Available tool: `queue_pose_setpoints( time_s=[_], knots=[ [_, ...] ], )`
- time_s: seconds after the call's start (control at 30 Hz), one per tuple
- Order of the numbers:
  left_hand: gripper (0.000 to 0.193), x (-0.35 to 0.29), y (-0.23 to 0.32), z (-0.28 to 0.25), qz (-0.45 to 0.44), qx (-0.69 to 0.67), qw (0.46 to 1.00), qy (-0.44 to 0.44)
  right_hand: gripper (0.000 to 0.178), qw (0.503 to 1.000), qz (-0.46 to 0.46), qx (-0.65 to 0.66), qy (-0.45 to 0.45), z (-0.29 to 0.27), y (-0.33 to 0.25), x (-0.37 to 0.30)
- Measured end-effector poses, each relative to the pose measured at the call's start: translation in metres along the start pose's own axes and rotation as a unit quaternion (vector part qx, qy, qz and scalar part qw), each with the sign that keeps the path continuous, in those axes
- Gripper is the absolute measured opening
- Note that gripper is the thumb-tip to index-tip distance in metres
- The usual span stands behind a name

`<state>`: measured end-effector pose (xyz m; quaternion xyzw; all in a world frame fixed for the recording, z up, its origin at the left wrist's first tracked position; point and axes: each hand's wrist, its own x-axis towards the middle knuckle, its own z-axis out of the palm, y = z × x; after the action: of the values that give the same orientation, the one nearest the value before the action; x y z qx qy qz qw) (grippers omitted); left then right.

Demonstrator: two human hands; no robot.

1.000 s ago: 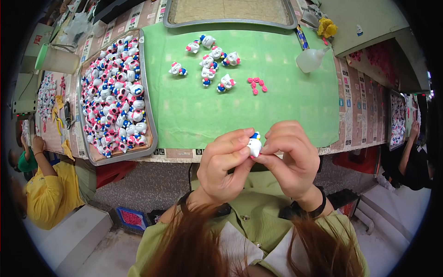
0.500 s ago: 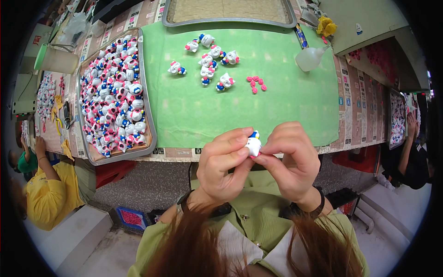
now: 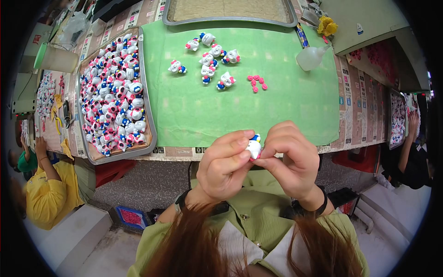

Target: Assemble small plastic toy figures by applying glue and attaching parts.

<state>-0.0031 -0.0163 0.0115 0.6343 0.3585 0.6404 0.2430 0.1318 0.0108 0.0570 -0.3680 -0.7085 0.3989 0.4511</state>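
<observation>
Between my hands, just in front of the table's near edge, is a small white cat figurine (image 3: pixel 254 147) with a blue body and pink trim. My left hand (image 3: pixel 224 162) pinches its head from the left side. The thumb and index finger of my right hand (image 3: pixel 290 156) press together at its pink lower edge; whether they hold a small part there is hidden. Several like figurines (image 3: pixel 207 60) lie on the green mat (image 3: pixel 286 108), with a group of small pink pieces (image 3: pixel 255 78) to their right.
A metal tray (image 3: pixel 152 134) heaped with figurines stands at the left. Another tray (image 3: pixel 230 22) sits at the back. A squeeze bottle (image 3: pixel 310 58), a glue tube (image 3: pixel 302 36) and a yellow cloth (image 3: pixel 326 27) are at the far right. Other people work at both sides.
The figurine has tilted slightly in my fingers, showing more pink along its right edge. Both hands stay in nearly the same place.
</observation>
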Motion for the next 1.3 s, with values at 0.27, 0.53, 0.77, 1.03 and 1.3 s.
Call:
queue_pose_setpoints(
  time_s=[0.27,0.53,0.77,1.03,1.3],
  knots=[
    [0.033,0.000,-0.001,0.005,0.004,-0.010,1.000,0.028,0.020,0.998,0.005,0.001,0.063,0.006,-0.002,-0.003],
    [0.032,0.003,-0.001,0.003,0.014,0.013,1.000,0.008,0.019,0.999,0.007,0.016,0.043,0.002,0.003,-0.003],
    [0.034,0.001,-0.001,0.002,0.012,0.006,1.000,-0.006,0.016,1.000,0.019,0.019,0.002,-0.004,0.002,0.002],
    [0.035,0.000,0.000,0.000,0.019,0.006,1.000,-0.013,0.017,0.999,0.019,0.026,-0.028,-0.007,0.001,0.003],
    [0.035,0.003,0.000,0.003,0.058,0.042,0.997,0.028,0.021,0.998,-0.005,-0.020,0.066,0.005,-0.003,-0.003]
  ],
)
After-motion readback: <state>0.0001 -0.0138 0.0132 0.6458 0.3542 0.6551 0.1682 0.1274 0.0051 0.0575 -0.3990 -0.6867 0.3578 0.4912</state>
